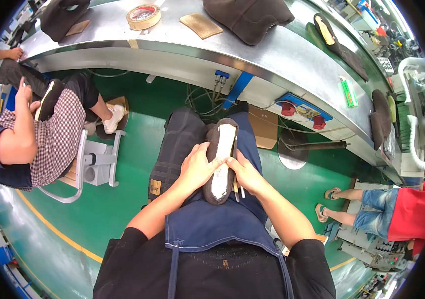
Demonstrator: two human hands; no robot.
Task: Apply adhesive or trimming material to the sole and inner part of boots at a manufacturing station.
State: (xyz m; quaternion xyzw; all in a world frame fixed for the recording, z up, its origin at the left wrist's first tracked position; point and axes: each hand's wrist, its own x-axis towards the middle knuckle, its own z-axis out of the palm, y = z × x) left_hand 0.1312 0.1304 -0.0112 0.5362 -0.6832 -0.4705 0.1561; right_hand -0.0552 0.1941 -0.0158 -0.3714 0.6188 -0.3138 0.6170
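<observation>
A dark brown shoe upper (212, 143) lies bottom up across my lap, toe and heel in line with my body. Its pale cream underside (221, 182) faces me. My left hand (197, 166) wraps its left side, thumb pressed on the cream bottom. From the other side my right hand (245, 172) closes on the shoe, its thumb meeting the left one at the middle. Beside the shoe, below the right hand, stick out the ends of a thin tan and white tool (236, 189); its kind is hidden. A navy apron (212, 222) covers my lap.
Ahead runs a metal bench (167, 32) with a tape roll (143, 17), a tan pad (201, 25), dark shoe uppers (250, 20) and a green-white box (348, 92). A seated co-worker (48, 129) handles a shoe at left. Another person (397, 212) stands at right.
</observation>
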